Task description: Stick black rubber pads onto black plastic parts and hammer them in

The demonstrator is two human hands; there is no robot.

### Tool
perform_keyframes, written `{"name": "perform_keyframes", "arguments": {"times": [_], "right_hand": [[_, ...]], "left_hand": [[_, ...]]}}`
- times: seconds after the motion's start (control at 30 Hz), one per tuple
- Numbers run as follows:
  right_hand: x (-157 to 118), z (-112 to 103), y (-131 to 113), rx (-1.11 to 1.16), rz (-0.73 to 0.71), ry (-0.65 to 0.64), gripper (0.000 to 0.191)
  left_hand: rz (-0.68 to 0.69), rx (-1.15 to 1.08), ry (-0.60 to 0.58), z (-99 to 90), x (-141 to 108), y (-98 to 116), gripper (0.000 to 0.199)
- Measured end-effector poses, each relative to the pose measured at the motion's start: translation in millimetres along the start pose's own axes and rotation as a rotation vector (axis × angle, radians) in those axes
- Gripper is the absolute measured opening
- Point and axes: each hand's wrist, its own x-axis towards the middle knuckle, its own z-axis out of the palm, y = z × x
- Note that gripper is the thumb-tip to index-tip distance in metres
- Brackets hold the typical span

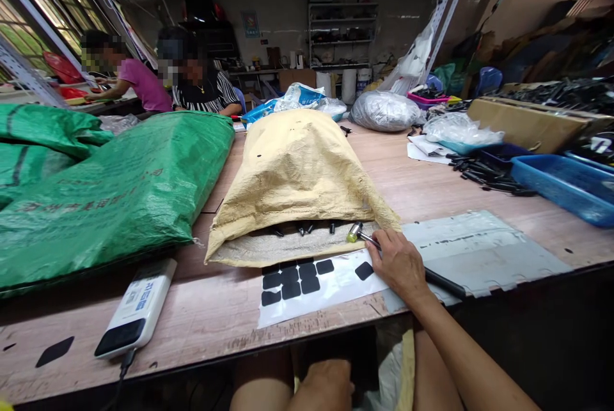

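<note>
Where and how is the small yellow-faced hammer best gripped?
Probably by the hammer's black handle, from above at the person's near right: that long grip slants towards the table edge and sticks out past the right hand, while the head lies at the yellow sack's mouth.

"A hammer (355, 232), a power bank (137, 309): how many?"
"One of each."
"Sacks?"
"One yellow sack (297, 174); green sacks (119, 187) overlap, so can't tell."
"And small black pieces (332, 228) in its mouth?"
"Four show."
"And co-workers (206, 96)?"
"Two"
</note>
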Motion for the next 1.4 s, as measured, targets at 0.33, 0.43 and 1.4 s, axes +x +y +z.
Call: {"name": "perform_keyframes", "arguments": {"times": [0.33,0.43,1.4], "right_hand": [[0,2,1,-0.021,-0.015,0.018,0.017],[0,2,1,-0.003,-0.01,0.017,0.016],[1,4,8,0.058,-0.035,-0.014,0.017]], "left_hand": [[-0.276,0.1,0.887,-193.6,-28,30,0.035],[-0.525,0.184,1.015,-222.1,-4,15,0.041],[0.325,0.105,0.907,-140.4,-15,-5,0.013]]}}
